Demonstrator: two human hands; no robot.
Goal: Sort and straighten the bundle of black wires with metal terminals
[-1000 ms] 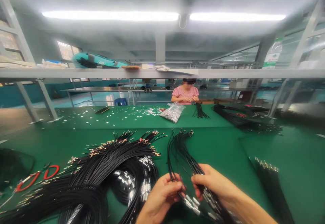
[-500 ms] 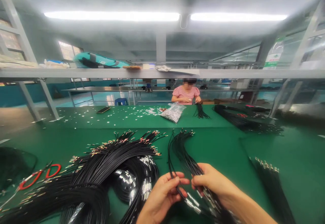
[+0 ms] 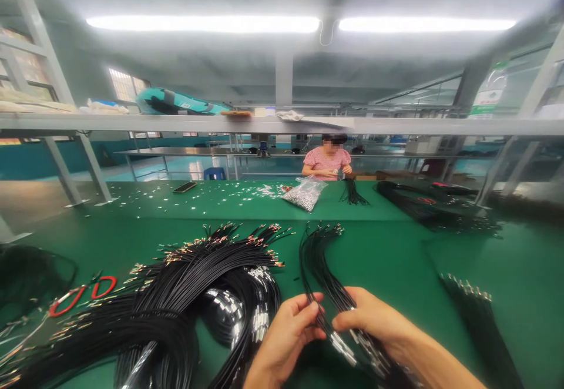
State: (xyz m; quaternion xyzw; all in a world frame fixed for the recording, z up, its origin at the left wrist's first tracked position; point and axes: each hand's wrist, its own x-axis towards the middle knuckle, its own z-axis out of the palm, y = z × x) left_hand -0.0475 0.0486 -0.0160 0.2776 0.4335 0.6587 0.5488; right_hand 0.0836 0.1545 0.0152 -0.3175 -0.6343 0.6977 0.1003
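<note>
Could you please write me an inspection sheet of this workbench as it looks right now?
Surface: green table, covered with wire work.
Job's things: small bundle of black wires fanned out ahead of both hands, metal ends near the fingers.
Clutter: big heap of black wires on the left; red-handled scissors beside it; clear bag of small metal parts; loose metal bits scattered far left; phone.
Grippers: left hand and right hand both pinch the small bundle.
Cables: more black wires at far right, and a row at near right.
Surroundings: another person works across the table; shelf overhead.
</note>
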